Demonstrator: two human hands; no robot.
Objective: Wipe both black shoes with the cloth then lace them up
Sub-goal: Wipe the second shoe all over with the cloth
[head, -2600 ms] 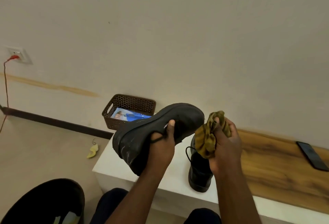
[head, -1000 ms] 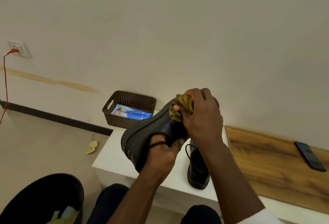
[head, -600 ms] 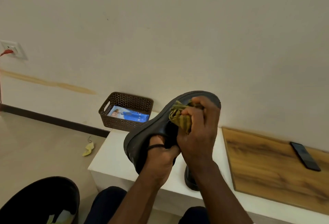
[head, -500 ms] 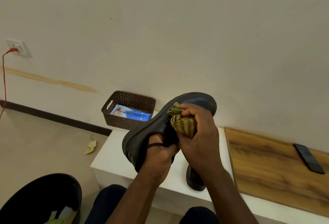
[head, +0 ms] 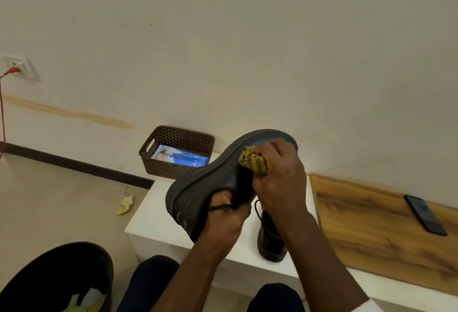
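Head view shows the left hand (head: 224, 222) gripping a raised black leather shoe (head: 210, 183) by its opening, fingers curled inside, sole tilted up toward eleven o'clock above the white desk (head: 153, 220). At its two o'clock, the right hand (head: 280, 175) has its fingers closed around a bunched yellow checked cloth (head: 252, 162), pressing it against the shoe's side. A second black shoe (head: 270, 242) stands on the desk at five o'clock, below the right wrist.

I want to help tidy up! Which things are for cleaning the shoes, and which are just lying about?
For the job: held shoe, cloth, second shoe.
Lying about: basket, phone, bin, yellow scrap.
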